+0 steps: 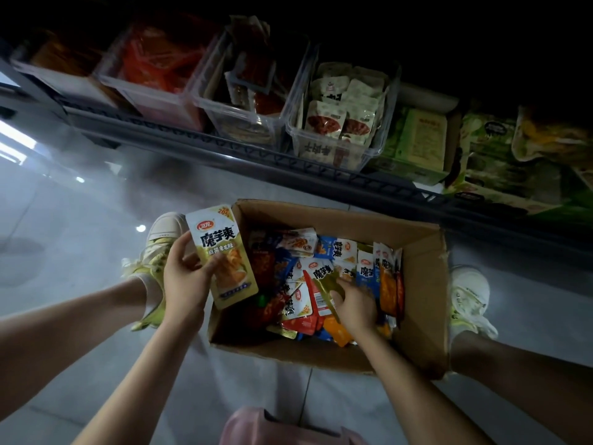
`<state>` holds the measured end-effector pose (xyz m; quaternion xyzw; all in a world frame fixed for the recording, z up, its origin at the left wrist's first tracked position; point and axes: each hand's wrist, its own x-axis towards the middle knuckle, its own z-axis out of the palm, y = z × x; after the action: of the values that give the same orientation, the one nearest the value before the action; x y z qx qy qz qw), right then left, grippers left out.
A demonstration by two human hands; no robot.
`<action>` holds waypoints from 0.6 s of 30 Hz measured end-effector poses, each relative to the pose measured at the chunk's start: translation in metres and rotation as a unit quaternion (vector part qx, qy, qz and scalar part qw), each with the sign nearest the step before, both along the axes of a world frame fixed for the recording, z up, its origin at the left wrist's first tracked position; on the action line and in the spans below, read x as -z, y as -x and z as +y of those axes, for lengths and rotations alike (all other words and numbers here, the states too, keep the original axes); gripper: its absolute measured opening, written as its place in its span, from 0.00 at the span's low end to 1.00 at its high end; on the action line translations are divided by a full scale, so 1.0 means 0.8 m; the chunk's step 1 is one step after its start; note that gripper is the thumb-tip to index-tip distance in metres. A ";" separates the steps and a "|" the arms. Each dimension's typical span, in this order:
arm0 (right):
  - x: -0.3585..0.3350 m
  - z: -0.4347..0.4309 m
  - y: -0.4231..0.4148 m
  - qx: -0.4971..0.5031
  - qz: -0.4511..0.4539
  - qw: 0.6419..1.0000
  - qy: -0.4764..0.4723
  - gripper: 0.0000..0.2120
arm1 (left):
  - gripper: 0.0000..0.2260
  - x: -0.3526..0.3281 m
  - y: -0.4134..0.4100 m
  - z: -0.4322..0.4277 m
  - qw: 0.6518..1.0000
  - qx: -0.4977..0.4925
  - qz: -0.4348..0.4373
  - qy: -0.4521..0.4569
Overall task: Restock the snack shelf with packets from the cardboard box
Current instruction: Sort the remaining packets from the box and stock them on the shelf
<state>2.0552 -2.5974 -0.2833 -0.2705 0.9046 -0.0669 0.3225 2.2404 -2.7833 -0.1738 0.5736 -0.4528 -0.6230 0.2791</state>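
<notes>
Cardboard box is set on the floor below the shelf, with loose packets heaped inside. A white-and-gold packet is held beside the box's left wall by the left hand, pinched between thumb and curled fingers. The right hand is lowered into the box, fingers curled onto a gold-edged packet; an actual grip cannot be told.

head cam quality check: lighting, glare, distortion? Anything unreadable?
Head view: dim, with the top edge nearly black and the shelf bins murky. Head view: glare streaks and haze on the floor at left. Head view: wide-angle tilt and bend along the shelf rail. The packet in the left hand and the cardboard box are lit, print legible.
</notes>
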 end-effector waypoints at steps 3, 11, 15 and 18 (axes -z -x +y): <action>0.003 -0.003 0.006 0.080 -0.045 0.995 0.039 0.25 | 0.25 0.000 0.002 0.001 1.000 0.000 0.001 -0.003; -0.014 -0.020 -0.001 0.187 -0.153 0.969 0.049 0.19 | 0.19 -0.009 0.008 0.017 0.999 0.023 0.008 -0.023; -0.063 -0.010 0.011 0.268 -0.260 0.915 0.155 0.08 | 0.09 -0.013 0.012 0.029 0.997 0.035 0.006 -0.066; -0.109 -0.012 0.015 0.317 -0.325 0.860 0.232 0.12 | 0.06 -0.025 0.022 0.040 0.993 0.029 0.027 -0.109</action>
<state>2.0436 -2.6072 -0.1964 0.0010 0.7435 -0.4576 0.4877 2.2230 -2.7511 -0.1540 0.5705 -0.3906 -0.6916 0.2089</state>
